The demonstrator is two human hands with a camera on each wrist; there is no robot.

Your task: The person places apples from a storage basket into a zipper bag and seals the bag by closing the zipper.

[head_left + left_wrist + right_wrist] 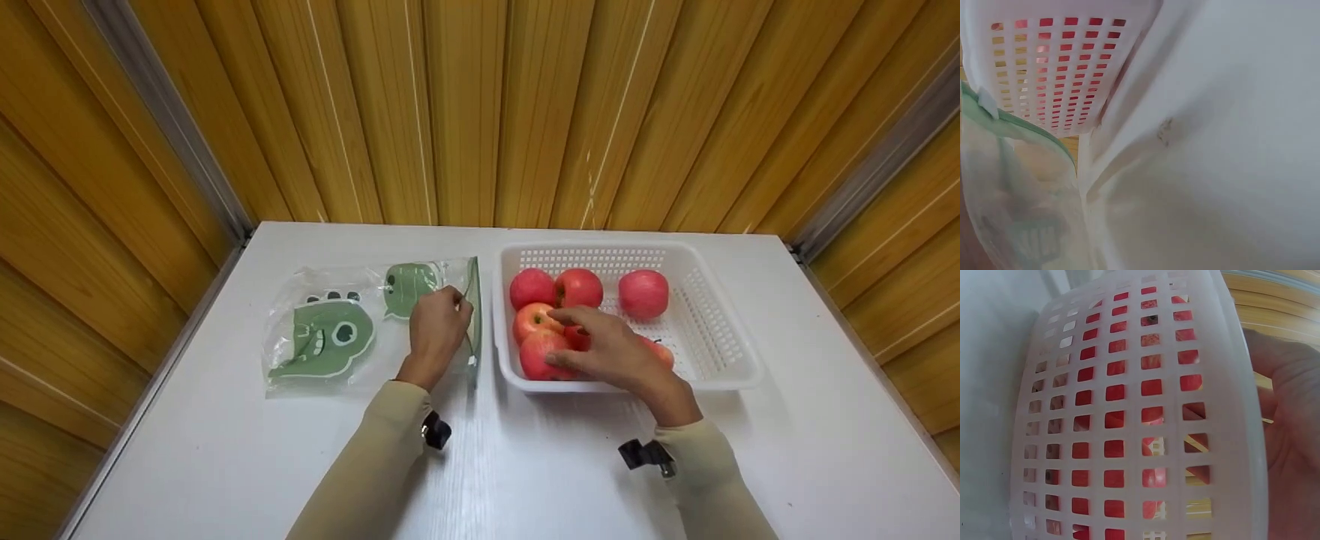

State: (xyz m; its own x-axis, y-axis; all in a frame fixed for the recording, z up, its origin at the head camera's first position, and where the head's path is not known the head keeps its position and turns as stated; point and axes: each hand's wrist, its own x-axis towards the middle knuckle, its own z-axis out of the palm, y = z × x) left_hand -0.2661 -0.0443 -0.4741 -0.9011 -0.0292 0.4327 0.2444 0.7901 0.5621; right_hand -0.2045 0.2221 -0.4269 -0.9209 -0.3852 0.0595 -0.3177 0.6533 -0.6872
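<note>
A clear plastic zip bag (379,330) with green cartoon prints lies flat on the left of the table. My left hand (437,328) pinches the bag near its green-edged mouth, fingers curled; the left wrist view shows the green zip edge (1030,130) bowed and lifted. On the right stands a white perforated basket (724,330) holding several red apples. Over its front part is my right hand (622,351), thumb and fingers spread around the front-left apples. The thumb overlaps the front-left apple (540,354); a fingertip is right at the stemmed apple (534,319) behind it.
The basket's front wall (1129,433) rises between the right wrist camera and the apples. One apple (643,294) sits apart, toward the basket's back right. Wood-look panels (495,112) close off the white table (480,465) at the back and sides.
</note>
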